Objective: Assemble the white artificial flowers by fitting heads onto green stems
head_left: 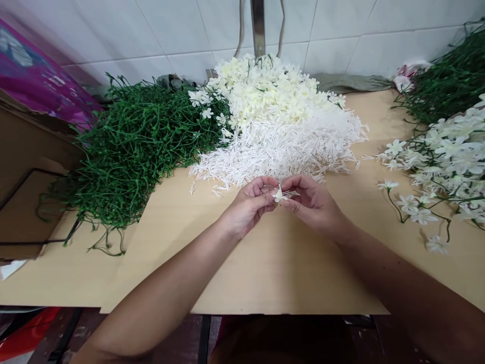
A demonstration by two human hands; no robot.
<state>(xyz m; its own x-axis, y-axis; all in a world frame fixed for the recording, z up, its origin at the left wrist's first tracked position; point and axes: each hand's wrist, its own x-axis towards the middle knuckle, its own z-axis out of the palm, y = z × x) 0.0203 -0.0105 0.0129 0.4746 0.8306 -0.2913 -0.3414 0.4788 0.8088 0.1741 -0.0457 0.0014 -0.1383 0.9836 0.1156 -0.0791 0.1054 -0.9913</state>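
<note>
My left hand (pixel 254 201) and my right hand (pixel 311 202) meet over the middle of the table, fingertips close together. Pinched in the left fingers is a small white artificial flower (pixel 279 194). The right thumb and fingers close on a white stamen piece (pixel 291 193) with thin prongs, right against the flower. Just beyond the hands lies a heap of white stamen pieces (pixel 280 151). Behind it rises a pile of cream flower heads (pixel 265 91). Whether a stem sits in the left hand is hidden by the fingers.
Green plastic stems (pixel 140 146) form a big pile at left, beside a cardboard box (pixel 34 202). On the right are white flowers on stems (pixel 450 156) and more green stems (pixel 450 76). A tiled wall (pixel 341 25) borders the tan table (pixel 280 283).
</note>
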